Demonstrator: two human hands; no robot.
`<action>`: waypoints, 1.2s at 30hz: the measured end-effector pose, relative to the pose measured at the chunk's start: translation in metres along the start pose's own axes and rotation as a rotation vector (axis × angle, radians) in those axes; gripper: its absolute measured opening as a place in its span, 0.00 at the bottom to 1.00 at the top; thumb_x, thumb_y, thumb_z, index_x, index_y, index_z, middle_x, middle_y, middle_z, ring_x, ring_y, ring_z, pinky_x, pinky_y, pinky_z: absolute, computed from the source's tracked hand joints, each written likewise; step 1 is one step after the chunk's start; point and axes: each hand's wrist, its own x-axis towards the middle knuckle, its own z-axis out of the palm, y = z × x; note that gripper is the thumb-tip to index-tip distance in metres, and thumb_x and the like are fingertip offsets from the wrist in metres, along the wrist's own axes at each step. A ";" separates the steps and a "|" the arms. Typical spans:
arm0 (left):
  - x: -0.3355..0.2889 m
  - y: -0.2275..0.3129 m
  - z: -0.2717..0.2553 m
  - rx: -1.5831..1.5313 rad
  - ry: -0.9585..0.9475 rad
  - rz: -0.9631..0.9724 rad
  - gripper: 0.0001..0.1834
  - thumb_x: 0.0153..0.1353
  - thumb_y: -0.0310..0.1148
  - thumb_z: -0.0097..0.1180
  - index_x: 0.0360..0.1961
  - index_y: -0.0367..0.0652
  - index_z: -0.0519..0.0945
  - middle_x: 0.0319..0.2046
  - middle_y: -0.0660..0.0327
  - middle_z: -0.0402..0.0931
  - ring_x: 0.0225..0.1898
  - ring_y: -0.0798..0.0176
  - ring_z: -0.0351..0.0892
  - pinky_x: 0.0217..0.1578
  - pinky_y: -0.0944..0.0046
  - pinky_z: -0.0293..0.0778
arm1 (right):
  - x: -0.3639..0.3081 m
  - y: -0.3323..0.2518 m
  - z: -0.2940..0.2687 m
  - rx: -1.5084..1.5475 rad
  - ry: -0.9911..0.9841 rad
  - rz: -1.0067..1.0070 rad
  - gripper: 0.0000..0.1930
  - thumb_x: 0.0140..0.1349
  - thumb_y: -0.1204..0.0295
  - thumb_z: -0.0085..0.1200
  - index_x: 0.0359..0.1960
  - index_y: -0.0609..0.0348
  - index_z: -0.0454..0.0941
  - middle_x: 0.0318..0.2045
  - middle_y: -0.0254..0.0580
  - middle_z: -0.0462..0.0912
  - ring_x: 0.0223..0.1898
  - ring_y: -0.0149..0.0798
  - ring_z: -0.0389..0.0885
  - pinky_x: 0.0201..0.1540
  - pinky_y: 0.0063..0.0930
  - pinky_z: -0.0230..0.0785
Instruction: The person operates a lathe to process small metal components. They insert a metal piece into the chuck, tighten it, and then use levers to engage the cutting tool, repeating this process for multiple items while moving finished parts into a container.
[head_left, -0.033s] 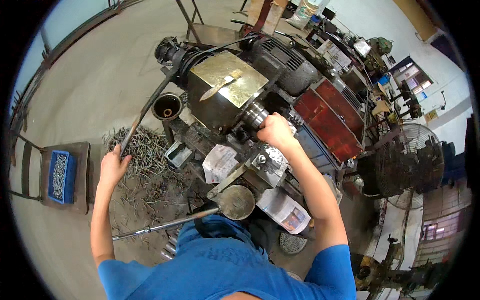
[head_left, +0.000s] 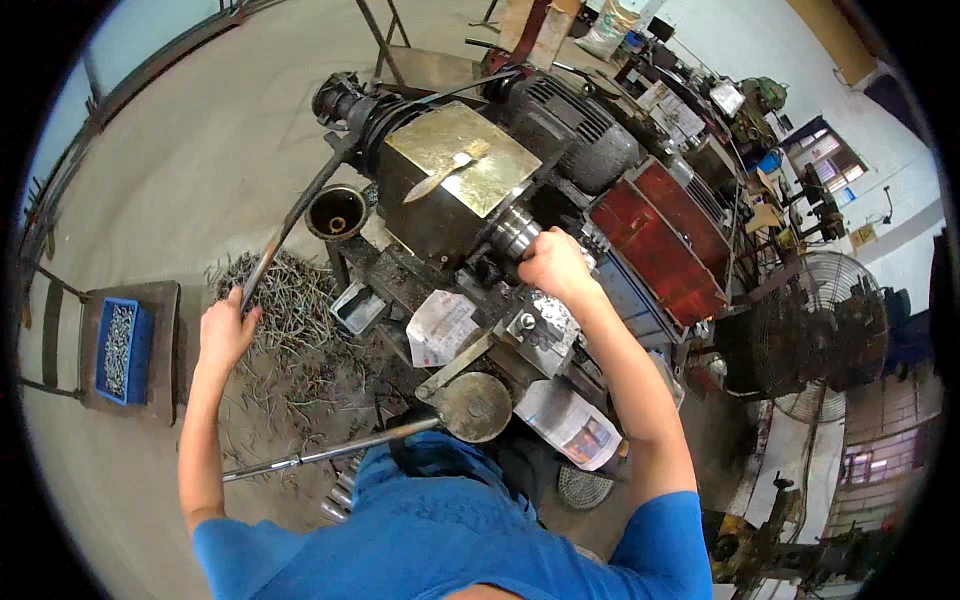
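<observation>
My left hand is closed round the lower end of a long metal lever, which slants up to the far left end of a greasy lathe-like machine. My right hand is at the shiny round spindle on the machine's right side. Its fingers are bent together against the spindle's end, and what they hold, if anything, is hidden. On the headstock's brassy top plate lies a paintbrush. Just below my right hand sits a metal tool slide with a bolt on top.
Metal shavings heap on the floor near my left hand. A blue bin of small metal parts stands at the left. A long bar crosses before my waist beside a round plate. At right are a red metal box and a large fan.
</observation>
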 end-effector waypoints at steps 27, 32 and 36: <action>0.060 0.066 0.216 0.179 -0.432 0.376 0.15 0.47 0.41 0.59 0.36 0.47 0.80 0.31 0.50 0.79 0.33 0.47 0.79 0.33 0.51 0.75 | -0.274 0.120 -0.019 0.105 0.446 0.285 0.18 0.33 0.74 0.54 0.32 0.63 0.80 0.40 0.49 0.79 0.44 0.52 0.75 0.47 0.37 0.69; 0.104 0.046 0.225 0.480 -0.453 0.607 0.09 0.42 0.34 0.56 0.29 0.51 0.80 0.29 0.57 0.79 0.33 0.53 0.80 0.31 0.54 0.74 | -0.411 0.188 0.039 0.033 0.423 0.720 0.23 0.34 0.73 0.55 0.39 0.62 0.80 0.39 0.49 0.80 0.44 0.50 0.76 0.49 0.36 0.68; 0.096 0.067 0.196 0.262 -0.571 0.220 0.17 0.46 0.46 0.59 0.37 0.50 0.81 0.36 0.55 0.80 0.42 0.51 0.78 0.41 0.52 0.73 | -0.542 0.221 0.098 -0.139 0.130 1.277 0.27 0.36 0.72 0.53 0.45 0.60 0.75 0.35 0.58 0.79 0.41 0.56 0.77 0.47 0.42 0.68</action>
